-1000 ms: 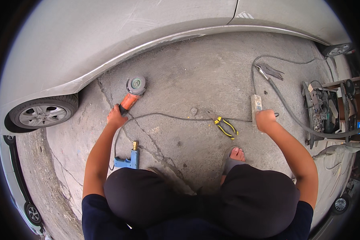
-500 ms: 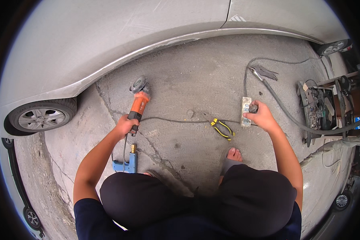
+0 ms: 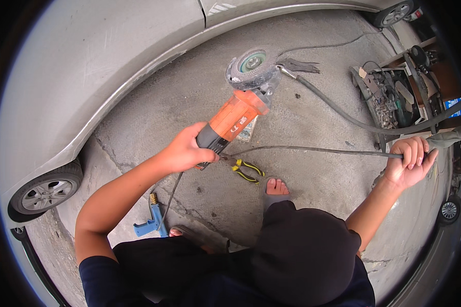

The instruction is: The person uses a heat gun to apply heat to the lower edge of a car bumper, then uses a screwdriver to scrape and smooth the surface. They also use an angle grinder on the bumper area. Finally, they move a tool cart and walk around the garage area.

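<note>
My left hand (image 3: 192, 151) is closed round the black rear body of an orange angle grinder (image 3: 234, 115), raised with its grooved disc (image 3: 251, 64) upward. My right hand (image 3: 410, 163) grips a dark cord (image 3: 317, 149) stretched across to the right. A pale power strip (image 3: 247, 134) lies on the concrete, partly hidden behind the grinder. Yellow-and-black pliers (image 3: 247, 171) lie just below the cord. A blue pistol-shaped tool (image 3: 149, 225) with a brass fitting lies by my left foot.
A silver car (image 3: 97, 61) spans the left and top, its wheel (image 3: 43, 192) at left. A thick hose (image 3: 333, 110) runs to a tool cart (image 3: 386, 97) at right, which holds parts and tools. A dark rag (image 3: 302, 66) lies near the hose's end.
My left hand has lifted the grinder up and rightward. My right hand has left the power strip and moved right, now holding the cord. The whole view has shifted.
</note>
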The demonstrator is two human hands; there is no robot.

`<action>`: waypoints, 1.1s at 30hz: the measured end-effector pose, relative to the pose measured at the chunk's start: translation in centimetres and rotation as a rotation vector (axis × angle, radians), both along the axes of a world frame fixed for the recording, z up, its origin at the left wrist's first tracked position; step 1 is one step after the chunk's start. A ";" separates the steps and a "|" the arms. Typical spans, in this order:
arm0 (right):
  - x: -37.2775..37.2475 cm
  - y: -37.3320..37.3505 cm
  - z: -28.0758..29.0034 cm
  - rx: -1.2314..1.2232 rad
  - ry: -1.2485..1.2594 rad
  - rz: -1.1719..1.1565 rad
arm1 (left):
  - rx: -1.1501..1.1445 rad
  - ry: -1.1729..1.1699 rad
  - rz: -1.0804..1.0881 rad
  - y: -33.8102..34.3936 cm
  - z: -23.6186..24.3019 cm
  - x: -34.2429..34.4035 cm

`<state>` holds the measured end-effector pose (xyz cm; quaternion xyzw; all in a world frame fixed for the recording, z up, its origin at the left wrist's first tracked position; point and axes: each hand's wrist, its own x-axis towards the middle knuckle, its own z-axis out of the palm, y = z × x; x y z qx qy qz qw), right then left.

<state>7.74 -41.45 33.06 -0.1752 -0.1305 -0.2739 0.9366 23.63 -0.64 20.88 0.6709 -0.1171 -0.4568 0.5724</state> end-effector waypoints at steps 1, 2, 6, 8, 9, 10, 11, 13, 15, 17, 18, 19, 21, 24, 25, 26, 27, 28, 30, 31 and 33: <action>1.2 1.0 -1.7 -0.105 0.084 -0.048 | -0.018 -0.051 0.036 -0.4 -0.7 -0.2; 2.0 1.9 -2.9 -0.235 0.188 -0.082 | -0.065 -0.102 0.053 -1.6 -1.0 -0.1; 5.3 9.5 -12.4 -0.521 0.534 0.203 | -0.088 -0.221 0.023 -6.1 0.0 -0.6; 6.5 13.7 -15.7 -0.521 0.549 0.344 | -0.080 -0.490 0.026 -6.6 -1.5 -0.7; 7.0 15.0 -16.0 -0.479 0.571 0.322 | -0.028 -0.568 0.019 -6.9 -0.9 -0.8; 7.5 16.6 -16.1 -0.427 0.596 0.306 | 0.037 -0.641 0.008 -7.1 -0.2 -1.1; 8.1 18.3 -16.2 -0.365 0.612 0.303 | 0.111 -0.729 -0.008 -7.4 0.6 -1.2; 9.3 18.1 -16.3 -0.293 0.589 0.369 | 0.196 -0.866 -0.024 -7.1 1.9 -0.8; 9.8 18.8 -15.6 -0.234 0.559 0.440 | 0.199 -0.931 -0.063 -6.0 2.5 -0.6; 10.9 19.3 -14.3 -0.203 0.504 0.498 | 0.118 -1.055 -0.056 -3.9 3.8 -1.2; 11.5 19.4 -13.6 -0.190 0.479 0.494 | 0.070 -1.116 -0.050 -2.9 4.5 -1.7; 12.2 19.3 -12.9 -0.180 0.454 0.489 | 0.133 -1.104 -0.093 -1.7 5.2 -2.1; 14.0 19.5 -11.7 -0.200 0.443 0.465 | 0.208 -1.096 -0.050 1.6 4.8 -4.0; 15.8 20.2 -7.2 -0.261 0.340 0.328 | 0.410 -0.725 0.020 4.9 4.4 -7.9; 16.5 19.7 -5.9 -0.230 0.274 0.424 | 0.476 -0.625 0.057 6.8 3.0 -9.1; 17.0 19.8 -3.9 -0.287 0.167 0.351 | 0.562 -0.675 -0.026 9.0 0.4 -9.3; 17.4 19.4 -2.3 -0.249 0.129 0.408 | 0.667 -0.710 -0.104 12.0 -1.5 -9.8; 17.5 18.0 0.0 -0.293 0.086 0.270 | 0.814 -0.795 -0.178 13.5 -2.2 -8.8; 17.9 16.5 2.0 -0.331 0.032 0.129 | 1.055 -0.863 -0.129 17.3 -1.9 -7.6; 17.8 15.9 3.0 -0.359 0.009 0.096 | 1.178 -0.809 -0.074 18.7 -1.1 -6.7; 16.5 15.9 4.3 -0.371 -0.050 0.117 | 1.213 -0.759 0.091 21.2 1.0 -5.3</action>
